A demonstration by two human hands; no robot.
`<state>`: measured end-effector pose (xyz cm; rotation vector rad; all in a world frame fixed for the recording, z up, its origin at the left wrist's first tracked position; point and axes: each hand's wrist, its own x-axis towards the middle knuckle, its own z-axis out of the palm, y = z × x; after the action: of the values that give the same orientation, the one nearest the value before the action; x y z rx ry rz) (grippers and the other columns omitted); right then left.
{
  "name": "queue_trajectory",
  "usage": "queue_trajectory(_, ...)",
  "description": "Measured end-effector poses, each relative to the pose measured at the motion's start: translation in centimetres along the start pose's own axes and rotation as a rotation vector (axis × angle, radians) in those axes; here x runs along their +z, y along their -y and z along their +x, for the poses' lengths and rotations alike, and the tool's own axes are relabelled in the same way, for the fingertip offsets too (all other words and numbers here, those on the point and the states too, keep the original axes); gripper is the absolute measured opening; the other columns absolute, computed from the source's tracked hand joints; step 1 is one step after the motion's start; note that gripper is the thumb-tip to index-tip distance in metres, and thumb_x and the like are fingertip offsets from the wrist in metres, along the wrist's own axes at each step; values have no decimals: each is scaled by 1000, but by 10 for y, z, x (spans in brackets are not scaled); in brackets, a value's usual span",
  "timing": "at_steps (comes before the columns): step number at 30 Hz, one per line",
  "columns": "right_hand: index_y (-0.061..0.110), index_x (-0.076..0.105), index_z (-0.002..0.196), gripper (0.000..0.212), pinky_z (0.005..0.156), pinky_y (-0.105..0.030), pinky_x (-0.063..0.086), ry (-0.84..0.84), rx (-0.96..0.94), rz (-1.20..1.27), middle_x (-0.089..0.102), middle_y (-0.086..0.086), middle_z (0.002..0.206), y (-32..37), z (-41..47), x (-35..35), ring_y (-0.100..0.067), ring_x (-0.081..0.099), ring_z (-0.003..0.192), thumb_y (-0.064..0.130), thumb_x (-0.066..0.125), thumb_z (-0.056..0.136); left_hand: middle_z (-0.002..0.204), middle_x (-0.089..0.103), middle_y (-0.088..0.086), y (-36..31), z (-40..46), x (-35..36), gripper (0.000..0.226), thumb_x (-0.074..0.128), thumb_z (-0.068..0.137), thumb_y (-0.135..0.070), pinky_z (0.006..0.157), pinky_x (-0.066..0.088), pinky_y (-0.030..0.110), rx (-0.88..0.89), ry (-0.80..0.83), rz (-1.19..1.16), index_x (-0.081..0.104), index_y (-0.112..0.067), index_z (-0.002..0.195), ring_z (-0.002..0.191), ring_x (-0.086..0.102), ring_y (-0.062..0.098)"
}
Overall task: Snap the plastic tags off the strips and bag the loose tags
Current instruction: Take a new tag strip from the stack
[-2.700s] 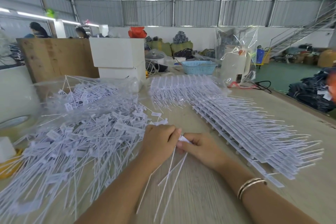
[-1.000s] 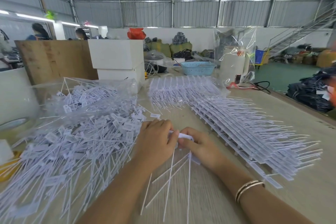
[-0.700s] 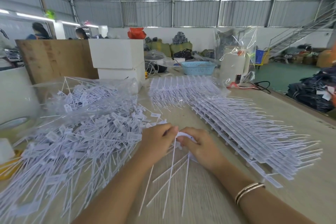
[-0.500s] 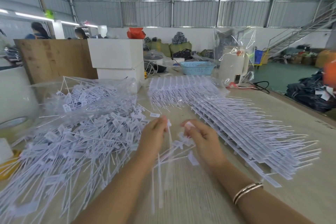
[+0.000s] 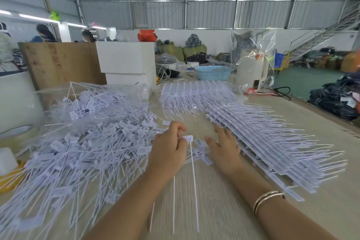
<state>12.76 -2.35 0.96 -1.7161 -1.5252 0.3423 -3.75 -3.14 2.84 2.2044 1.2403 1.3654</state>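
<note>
Left hand (image 5: 169, 154) is pinching freed tags (image 5: 188, 139), tails dangling, beside the loose pile (image 5: 81, 148) (presumably for dropping there). Right hand (image 5: 224, 147) is hovering spread, reaching toward stacked strips (image 5: 272, 146).

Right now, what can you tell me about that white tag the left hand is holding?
The tag is thin white plastic: a small flat rectangular head with a long, narrow tail running straight down toward the camera over the wooden table. The left hand pinches it by the head, its fingers curled around. It looks already freed from its strip. The right hand is open beside it, not touching.
</note>
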Motion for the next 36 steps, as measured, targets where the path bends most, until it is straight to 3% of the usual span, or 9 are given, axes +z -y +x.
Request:
queue_trajectory(2,34,50,129,35,104,-31,14,-36,-132,108,44,13,132,6,-9,-3,-10,33,130,43,41,97,73,54,-9,-1,1,0,21,47,90,-14,66,45,34,-21,40,-11,43,-30,102,67,53,13)
queue_trajectory(4,41,60,98,28,91,-28,17,10,-254,139,54,19,111,14,-18,-4,-1,42,113,49,34,91,83,54,-11,-2,1,1,23,52,91,-15,68,49,32,0,67,-7,41,-31,103,72,57,7)
queue_trajectory(8,21,62,71,40,84,-36,25,127,-336,127,58,7,78,20,-23,0,-6,50,85,45,40,95,89,54,-15,-5,-1,3,20,52,91,-20,74,51,36,31,96,-9,42,-32,103,81,59,6)
queue_trajectory(13,19,57,69,30,77,-32,34,122,-287,532,51,5,71,20,-23,-10,-15,46,75,9,49,96,61,49,-15,2,1,-1,11,47,95,-24,87,33,30,70,39,210,49,-30,85,62,48,-2)
queue_trajectory(17,12,62,71,23,84,-36,33,231,-288,447,55,0,73,18,-24,-8,-13,48,80,10,55,94,51,41,-11,-1,2,-2,27,52,92,-27,78,35,32,96,42,260,45,-29,66,52,42,3)
queue_trajectory(20,-3,67,78,23,78,-24,39,300,-285,478,62,-19,80,18,-25,-8,-11,53,77,16,59,91,53,40,-14,-1,3,-3,25,56,91,-25,80,35,30,144,26,269,45,-27,69,54,41,-1)
queue_trajectory(25,20,67,77,18,69,-14,41,320,-288,517,61,6,73,17,-22,-8,0,55,69,10,61,91,53,51,-14,5,2,0,21,55,93,-19,55,35,17,-32,157,-13,53,-24,73,48,45,0)
queue_trajectory(32,13,72,79,11,79,-39,36,42,-494,292,64,-1,73,19,-21,-2,-15,58,74,14,65,88,49,40,-15,6,8,1,27,51,95,-14,51,29,15,-224,135,-336,54,-23,70,48,34,1)
queue_trajectory(36,33,65,75,16,81,-27,23,-86,-522,199,57,14,71,22,-25,-2,-2,54,78,32,55,87,49,45,-17,2,8,3,25,50,96,-17,49,31,9,-246,95,-383,58,-22,73,47,37,-2)
